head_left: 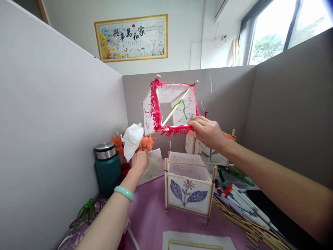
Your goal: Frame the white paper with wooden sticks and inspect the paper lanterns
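My right hand [206,130] is closed on the lower right edge of a box-shaped paper lantern [184,107], holding it tilted in the air. Red fringe [156,107] trims its rim, a stick crosses the opening, and a green cord [180,104] hangs from that stick. My left hand [140,161] is closed at the left, with a crumpled white tissue [133,140] rising from it; its fingertips are largely hidden. Below the raised lantern, a second lantern [188,192] stands upright on the table, with a purple flower drawing on its front.
A teal bottle [108,170] stands at the left, near orange paper decorations [148,142]. Another lantern [210,154] is behind my right arm. Marker pens [244,201] and thin sticks [239,218] lie at the right on the purple tabletop [145,208]. Grey partitions [221,90] enclose the table.
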`<state>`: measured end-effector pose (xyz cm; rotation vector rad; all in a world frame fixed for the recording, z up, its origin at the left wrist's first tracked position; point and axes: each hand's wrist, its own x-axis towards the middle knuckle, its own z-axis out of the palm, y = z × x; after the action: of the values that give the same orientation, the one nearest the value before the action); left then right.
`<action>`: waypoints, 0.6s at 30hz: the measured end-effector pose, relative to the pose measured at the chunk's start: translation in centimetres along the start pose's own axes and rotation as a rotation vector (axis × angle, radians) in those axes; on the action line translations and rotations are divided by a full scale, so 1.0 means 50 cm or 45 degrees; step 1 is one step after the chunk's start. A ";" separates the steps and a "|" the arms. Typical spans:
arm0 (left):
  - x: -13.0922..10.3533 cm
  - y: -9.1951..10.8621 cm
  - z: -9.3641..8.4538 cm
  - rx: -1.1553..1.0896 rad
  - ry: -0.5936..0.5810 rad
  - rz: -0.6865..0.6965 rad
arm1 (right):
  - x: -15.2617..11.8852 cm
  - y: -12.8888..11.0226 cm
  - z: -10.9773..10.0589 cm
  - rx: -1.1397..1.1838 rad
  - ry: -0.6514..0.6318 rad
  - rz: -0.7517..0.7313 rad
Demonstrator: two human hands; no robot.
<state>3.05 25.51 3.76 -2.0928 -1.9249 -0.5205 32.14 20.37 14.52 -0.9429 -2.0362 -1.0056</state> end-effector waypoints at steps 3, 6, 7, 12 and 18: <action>-0.016 -0.002 -0.006 -0.011 0.007 0.013 | -0.038 0.000 -0.021 0.026 0.110 -0.031; -0.037 -0.002 -0.022 -0.032 0.048 0.017 | -0.079 -0.001 -0.046 0.048 0.212 -0.042; -0.044 0.002 -0.031 -0.065 0.087 0.021 | -0.092 -0.003 -0.057 0.056 0.240 -0.028; -0.099 0.060 -0.128 -0.830 0.273 0.071 | -0.165 -0.023 -0.124 0.148 0.323 0.094; -0.240 0.164 -0.263 -2.215 -0.031 0.240 | -0.275 -0.071 -0.206 0.239 0.429 0.225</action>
<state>9.26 8.39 11.03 -2.8266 -1.0564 -2.7726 38.82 5.90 7.19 -0.7800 -1.7010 -0.8021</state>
